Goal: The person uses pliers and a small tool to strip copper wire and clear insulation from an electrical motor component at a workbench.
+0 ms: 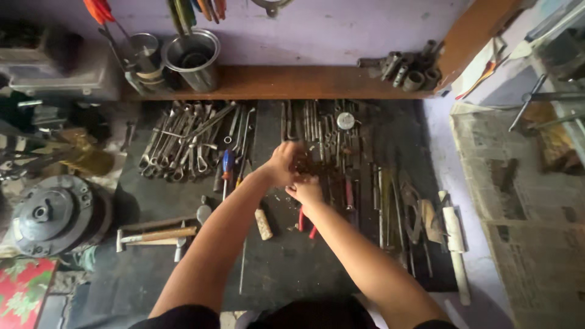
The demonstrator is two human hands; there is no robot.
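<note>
1. Dark mat (152, 201) covers the floor; tools lie directly on it.
2. Far left: heap of spanners (183, 143).
3. Far centre to right: row of long thin tools (323, 131).
4. Near left: wooden-handled hammer (158, 234).
5. Centre: red-handled pliers (306, 222), partly hidden; blue-handled screwdriver (226, 167).
6. Right edge: white tube (454, 228).
7. Wooden shelf (286, 82) along the far wall carries a steel cup (194, 58) and sockets (408, 70).

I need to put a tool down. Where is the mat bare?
Bare mat lies between the forearms, below the red-handled pliers, and left between the hammers and the wrench pile. Crowded: around both hands and the long tools to the right.
</note>
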